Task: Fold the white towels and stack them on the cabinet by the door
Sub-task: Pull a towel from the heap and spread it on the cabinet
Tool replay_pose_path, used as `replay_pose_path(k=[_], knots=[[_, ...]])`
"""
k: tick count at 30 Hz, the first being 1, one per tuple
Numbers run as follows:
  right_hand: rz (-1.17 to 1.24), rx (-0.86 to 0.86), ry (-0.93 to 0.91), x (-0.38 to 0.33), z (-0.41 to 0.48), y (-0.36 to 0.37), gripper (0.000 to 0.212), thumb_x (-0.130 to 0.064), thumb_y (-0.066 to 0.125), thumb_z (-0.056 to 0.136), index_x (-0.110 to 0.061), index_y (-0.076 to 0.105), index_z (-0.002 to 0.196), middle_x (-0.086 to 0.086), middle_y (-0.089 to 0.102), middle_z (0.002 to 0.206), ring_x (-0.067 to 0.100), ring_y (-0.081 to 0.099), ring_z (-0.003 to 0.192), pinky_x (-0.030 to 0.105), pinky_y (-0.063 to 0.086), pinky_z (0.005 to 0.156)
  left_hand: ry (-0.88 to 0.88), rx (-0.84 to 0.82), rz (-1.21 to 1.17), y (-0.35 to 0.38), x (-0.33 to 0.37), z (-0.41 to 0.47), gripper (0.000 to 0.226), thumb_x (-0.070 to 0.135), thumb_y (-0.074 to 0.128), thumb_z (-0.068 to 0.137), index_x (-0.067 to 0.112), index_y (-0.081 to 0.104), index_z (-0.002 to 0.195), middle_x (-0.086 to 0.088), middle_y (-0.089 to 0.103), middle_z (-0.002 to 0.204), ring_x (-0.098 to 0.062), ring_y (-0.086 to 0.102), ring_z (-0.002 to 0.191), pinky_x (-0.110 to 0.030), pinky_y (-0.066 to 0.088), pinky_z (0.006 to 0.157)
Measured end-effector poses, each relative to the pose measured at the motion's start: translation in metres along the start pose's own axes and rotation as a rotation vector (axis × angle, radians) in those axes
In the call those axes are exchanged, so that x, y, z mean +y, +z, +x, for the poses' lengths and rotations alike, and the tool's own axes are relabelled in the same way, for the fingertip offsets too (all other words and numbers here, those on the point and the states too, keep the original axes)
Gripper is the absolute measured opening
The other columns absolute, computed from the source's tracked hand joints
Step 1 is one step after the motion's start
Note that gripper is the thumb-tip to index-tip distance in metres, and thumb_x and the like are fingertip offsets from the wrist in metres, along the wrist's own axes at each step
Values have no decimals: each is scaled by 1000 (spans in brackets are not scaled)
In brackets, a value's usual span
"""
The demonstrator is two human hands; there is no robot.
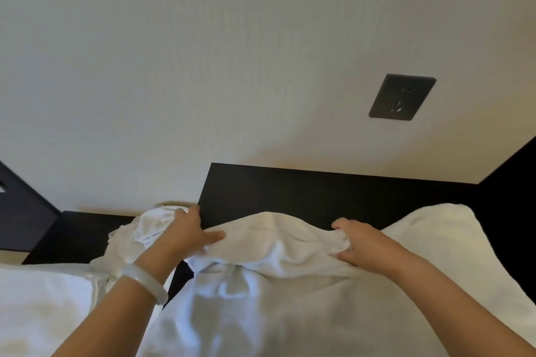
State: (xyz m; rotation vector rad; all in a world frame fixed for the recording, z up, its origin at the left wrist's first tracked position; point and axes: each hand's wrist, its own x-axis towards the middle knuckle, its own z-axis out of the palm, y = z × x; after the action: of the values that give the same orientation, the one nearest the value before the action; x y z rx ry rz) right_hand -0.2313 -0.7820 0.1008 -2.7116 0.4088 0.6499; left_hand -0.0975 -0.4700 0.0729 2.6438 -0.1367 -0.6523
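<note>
Head view: the left hand (188,233) pinches the white towel (275,243) by its left edge. The right hand (362,243) curls its fingers into the folds, in front of the dark cabinet (290,191). A crumpled towel (153,226) lies just left, and a wall socket (401,97) sits above.

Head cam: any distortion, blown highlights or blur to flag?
Head view: wide-angle warp tilts the wall and socket; the towel is washed out toward the bottom, folds faint; warm cast above the dark panel; left hand and right hand fairly sharp.

One head-worn view — facing the wall (232,38), close above the towel (275,240).
</note>
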Motion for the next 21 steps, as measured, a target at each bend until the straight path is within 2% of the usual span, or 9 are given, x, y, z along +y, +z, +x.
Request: replay_pose_path(k=[1, 3, 5, 8, 11, 14, 16, 18, 21], knots=[[-20, -19, -2, 0, 3, -2, 42, -31, 69, 90, -29, 45, 125, -4, 58, 116, 11, 60, 98, 21, 50, 77, 23, -38, 36, -6, 0, 1, 80, 50, 72, 83, 17, 36, 147, -10, 48, 135, -21, 54, 108, -24, 42, 87], [-42, -2, 1, 2, 6, -8, 35, -28, 71, 86, -32, 44, 107, -6, 51, 99, 9, 53, 86, 18, 44, 65, 110, -129, 95, -21, -5, 3, 65, 45, 75, 82, 31, 45, 139, 0, 60, 122, -13, 57, 102, -18, 41, 80], [-30, 38, -29, 11, 12, -13, 42, -23, 73, 79, -38, 41, 102, -6, 46, 101, 12, 45, 93, 21, 44, 70, 161, -250, 65, -35, -16, 5, 41, 40, 77, 81, 42, 57, 117, 3, 60, 106, -8, 57, 90, -17, 41, 72], [35, -3, -106, 28, 21, -25, 43, -19, 74, 79, -43, 45, 101, -7, 46, 106, 15, 43, 102, 28, 47, 84, 177, -369, 38, -50, -29, 10, 25, 39, 82, 74, 43, 64, 91, 8, 62, 103, -11, 59, 93, -29, 48, 84], [123, -149, -191, 40, 25, -36, 30, -23, 78, 81, -44, 57, 83, -11, 57, 95, 7, 56, 86, 22, 50, 76, 153, -494, 202, -59, -27, 14, 23, 38, 79, 78, 41, 66, 96, 19, 62, 109, -6, 60, 100, -25, 47, 90], [101, -329, -228, 43, 32, -47, 26, -24, 80, 80, -41, 61, 73, -17, 58, 71, 0, 51, 64, 19, 44, 61, 166, -560, 550, -76, -11, 23, 35, 32, 73, 85, 38, 63, 117, 16, 58, 121, -10, 57, 106, -26, 43, 92], [6, -227, -250, 44, 46, -58, 26, -22, 80, 78, -36, 60, 71, -17, 59, 69, 0, 52, 62, 17, 43, 59, 238, -392, 720, -94, 7, 30, 42, 25, 68, 88, 29, 59, 130, 6, 58, 125, -16, 55, 112, -30, 42, 97], [-35, 115, -217, 46, 67, -76, 23, -16, 79, 79, -28, 59, 75, -11, 57, 73, 1, 50, 67, 15, 37, 58, 345, -61, 799, -116, 29, 42, 39, 22, 60, 93, 29, 58, 132, -1, 56, 121, -22, 53, 116, -34, 43, 99], [8, 487, -118, 40, 92, -103, 19, -13, 72, 87, -17, 55, 81, -3, 53, 81, 20, 51, 75, 31, 39, 64, 459, 334, 1025, -137, 52, 72, 33, 25, 51, 97, 27, 61, 128, 2, 59, 116, -23, 51, 111, -33, 44, 86]])
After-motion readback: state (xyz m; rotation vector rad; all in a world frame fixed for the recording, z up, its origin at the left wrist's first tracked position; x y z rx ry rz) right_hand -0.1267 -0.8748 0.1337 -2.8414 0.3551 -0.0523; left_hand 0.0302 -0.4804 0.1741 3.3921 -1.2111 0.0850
